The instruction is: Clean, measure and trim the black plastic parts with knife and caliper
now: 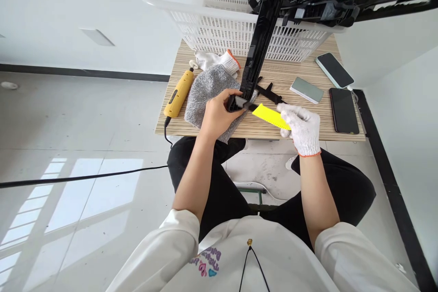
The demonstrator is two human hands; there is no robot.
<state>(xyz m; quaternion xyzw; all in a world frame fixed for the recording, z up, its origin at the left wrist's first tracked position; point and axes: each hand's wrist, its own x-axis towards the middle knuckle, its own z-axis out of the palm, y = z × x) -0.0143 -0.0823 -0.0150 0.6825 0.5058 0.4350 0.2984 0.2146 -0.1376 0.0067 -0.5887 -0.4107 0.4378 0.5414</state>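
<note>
My bare left hand (pixel 221 109) is wrapped round the near end of a long black plastic trim piece (pixel 260 41), which slants up and away from me. In my right hand (pixel 303 127), covered by a white knit glove with an orange hem, is a knife (pixel 272 116) with a bright yellow handle. Its dark front part reaches left to the trim's near end, close to my left fingers; whether the blade touches the plastic, I cannot tell. Beneath the left hand lies a grey cloth (pixel 208 86). Black calipers (pixel 270 93) rest just beyond the knife.
A yellow corded power tool (pixel 179 93) lies at the table's left, beside a spare white glove (pixel 219 60). Behind stands a white plastic basket (pixel 219 32) with more black plastic parts (pixel 318 9) across its rim. Two phones (pixel 344 110) and a grey-green flat box (pixel 307 90) lie right.
</note>
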